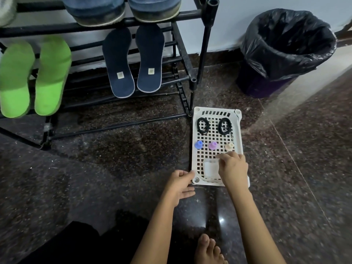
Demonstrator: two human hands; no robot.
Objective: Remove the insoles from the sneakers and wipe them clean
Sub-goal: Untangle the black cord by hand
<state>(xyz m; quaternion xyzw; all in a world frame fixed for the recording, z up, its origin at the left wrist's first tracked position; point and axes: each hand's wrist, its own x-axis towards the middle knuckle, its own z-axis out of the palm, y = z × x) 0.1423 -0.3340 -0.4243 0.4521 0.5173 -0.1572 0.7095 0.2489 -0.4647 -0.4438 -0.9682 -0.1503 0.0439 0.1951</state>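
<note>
Two dark blue insoles (133, 61) lean upright against the black shoe rack (182, 54), next to a green pair (34, 77) on the left. Blue sneakers (122, 10) stand on the rack's top shelf. On the floor lies a white perforated plastic tray (236, 130). My left hand (181, 184) holds the tray's near left corner. My right hand (233, 168) reaches over the tray's near end, its fingers curled at the rim of a small translucent white cup (209, 169) that sits on the tray. Whether the fingers pinch the cup is unclear.
The tray also carries two coiled black laces (202, 125), and blue (198, 144), purple (212, 145) and cream (229, 146) bottle caps. A bin with a black liner (282, 54) stands at the back right. My bare foot (208, 250) rests on the dark stone floor.
</note>
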